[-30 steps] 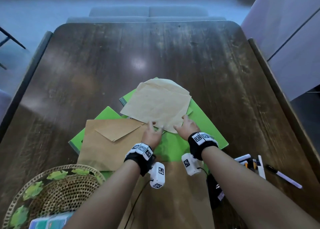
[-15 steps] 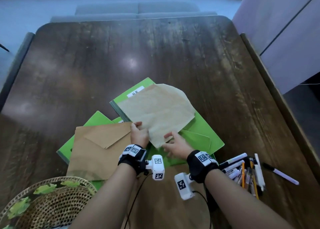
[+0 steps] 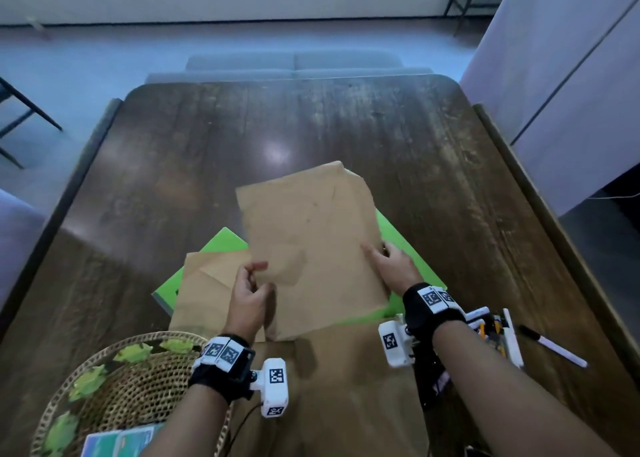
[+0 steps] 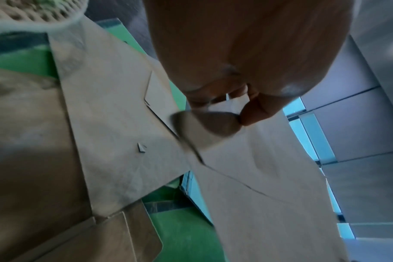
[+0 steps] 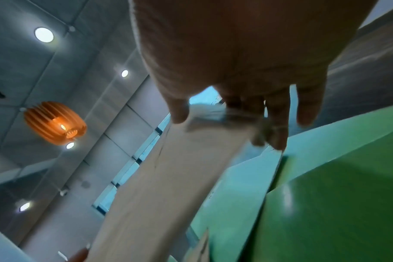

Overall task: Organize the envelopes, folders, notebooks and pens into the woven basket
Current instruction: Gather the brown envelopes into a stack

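Observation:
A large brown envelope point(image 3: 311, 235) is lifted off the table and tilted up toward me. My left hand point(image 3: 254, 282) pinches its left edge between thumb and fingers, and the left wrist view shows that pinch on the envelope point(image 4: 254, 177). My right hand point(image 3: 384, 259) grips its right edge, thumb on top and fingers beneath the envelope point(image 5: 168, 177). A second brown envelope point(image 3: 204, 290) lies flat on green folders point(image 3: 225, 240). The woven basket point(image 3: 114, 384) sits at the near left. Pens point(image 3: 498, 332) lie near my right wrist.
A single white pen point(image 3: 554, 347) lies apart at the right on the dark wooden table point(image 3: 311, 131). Another brown paper sheet point(image 3: 346, 387) lies at the near edge. A small blue-green card point(image 3: 117, 442) rests in the basket. A bench stands beyond the table's far edge.
Both hands have lifted the top envelope off the green folders and turned it upright toward me. The left hand moved to its left edge, the right hand to its right edge.

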`<state>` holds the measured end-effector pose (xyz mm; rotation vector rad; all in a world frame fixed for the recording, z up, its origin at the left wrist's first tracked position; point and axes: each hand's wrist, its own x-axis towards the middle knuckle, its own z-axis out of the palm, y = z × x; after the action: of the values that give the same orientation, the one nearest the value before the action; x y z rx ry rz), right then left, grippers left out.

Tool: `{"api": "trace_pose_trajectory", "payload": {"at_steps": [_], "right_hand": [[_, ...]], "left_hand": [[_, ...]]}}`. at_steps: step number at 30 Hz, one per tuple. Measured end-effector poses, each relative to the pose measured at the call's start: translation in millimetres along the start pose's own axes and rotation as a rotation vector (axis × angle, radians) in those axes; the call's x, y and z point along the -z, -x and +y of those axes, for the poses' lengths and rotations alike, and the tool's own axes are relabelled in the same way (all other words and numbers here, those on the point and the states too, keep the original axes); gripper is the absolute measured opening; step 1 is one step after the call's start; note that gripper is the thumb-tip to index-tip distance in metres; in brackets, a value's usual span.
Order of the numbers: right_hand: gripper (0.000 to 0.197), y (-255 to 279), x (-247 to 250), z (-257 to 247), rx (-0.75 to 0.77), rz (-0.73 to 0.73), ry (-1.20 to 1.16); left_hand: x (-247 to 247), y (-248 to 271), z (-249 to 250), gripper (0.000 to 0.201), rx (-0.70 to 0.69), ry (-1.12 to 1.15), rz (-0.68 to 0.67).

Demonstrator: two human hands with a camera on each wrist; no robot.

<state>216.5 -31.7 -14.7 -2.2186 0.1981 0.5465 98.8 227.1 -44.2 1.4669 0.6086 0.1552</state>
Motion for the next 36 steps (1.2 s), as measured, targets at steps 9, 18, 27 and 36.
{"api": "trace_pose_trajectory", "payload": {"at_steps": [9, 18, 27, 36], "right_hand": [[0.043, 37, -4, -14, 0.154, 0.099, -0.660], [0.045, 88, -3, -10, 0.063, -0.129, -0.637], [0.093, 118, 2, 13, -0.002, -0.265, -0.970], [0.062, 131, -13, 26, 0.238, -0.179, -0.356]], "left_hand": [[33, 25, 18, 0.041, -0.046, -0.065, 0.033], [22, 52, 16, 0.042, -0.033, -0.058, -0.065], [19, 72, 10, 0.044, -0.016, -0.121, -0.015], [17, 82, 17, 0.036, 0.034, -0.446, -0.054]]}}
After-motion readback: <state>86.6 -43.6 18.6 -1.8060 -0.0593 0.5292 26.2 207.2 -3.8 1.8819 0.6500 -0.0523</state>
